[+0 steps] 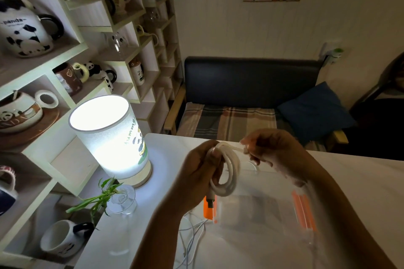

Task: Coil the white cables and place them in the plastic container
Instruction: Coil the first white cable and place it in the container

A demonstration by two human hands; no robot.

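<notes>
Above a white table [360,181] the person holds a thick white cable wound into an oval coil of several loops [228,172]. The left hand [196,172] grips the left side of this coil, the fingers closed around the bundled loops and the thumb pressing on top; the dark plug end of the cable [210,201] hangs down below this hand. The right hand [273,148] is just beside the coil at its upper right, and its thumb and fingers pinch narrowly the free end of the same cable, which goes across the top of the loops. Under both hands stands a clear rectangular plastic container with orange clips on its left and right sides [302,209]; the coil hangs over its left part, not inside it, and I cannot tell if it touches the rim. On the table near the lower left of the container lie thin loose white cables, not coiled [192,238]. At the left end of the table a lit cylindrical lamp with a panda picture on the shade [113,137] is shining, and in front of it stands a small clear glass vase with a green plant sprig [122,201]. Behind the lamp, wall shelves carry many panda mugs [24,28]
</notes>
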